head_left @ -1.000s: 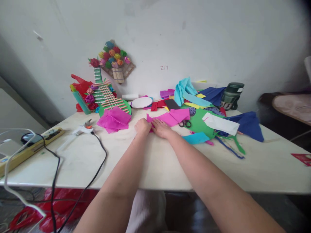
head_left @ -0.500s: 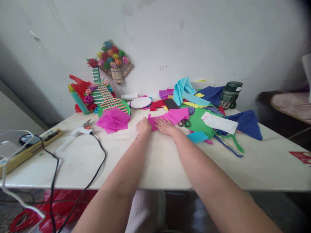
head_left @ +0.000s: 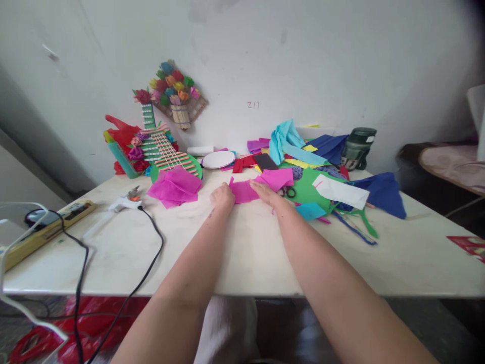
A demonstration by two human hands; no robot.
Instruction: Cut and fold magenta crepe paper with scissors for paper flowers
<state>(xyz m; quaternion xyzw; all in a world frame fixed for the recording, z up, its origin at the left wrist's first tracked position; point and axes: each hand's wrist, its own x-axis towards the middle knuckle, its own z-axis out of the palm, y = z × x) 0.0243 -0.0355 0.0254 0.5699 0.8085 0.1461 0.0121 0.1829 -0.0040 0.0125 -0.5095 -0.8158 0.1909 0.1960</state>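
Note:
A strip of pink crepe paper lies flat on the white table between my hands. Its left end is in the closed fingers of my left hand. My right hand rests with fingers stretched out on the strip's right part. Just past that hand lies another piece of pink paper, partly overlapping. The black handles of a pair of scissors show to the right of my right hand; the blades are hidden. Left of my left hand sits a crumpled magenta sheet.
A white glue gun with a black cord lies left, near a yellow power strip. Behind stands a stick-and-paper guitar. Coloured paper, a phone and a dark green bottle fill the back right.
My right hand has slid a little to the right along the pink strip, uncovering more of it. My left hand stays at the left end. The view has shifted slightly.

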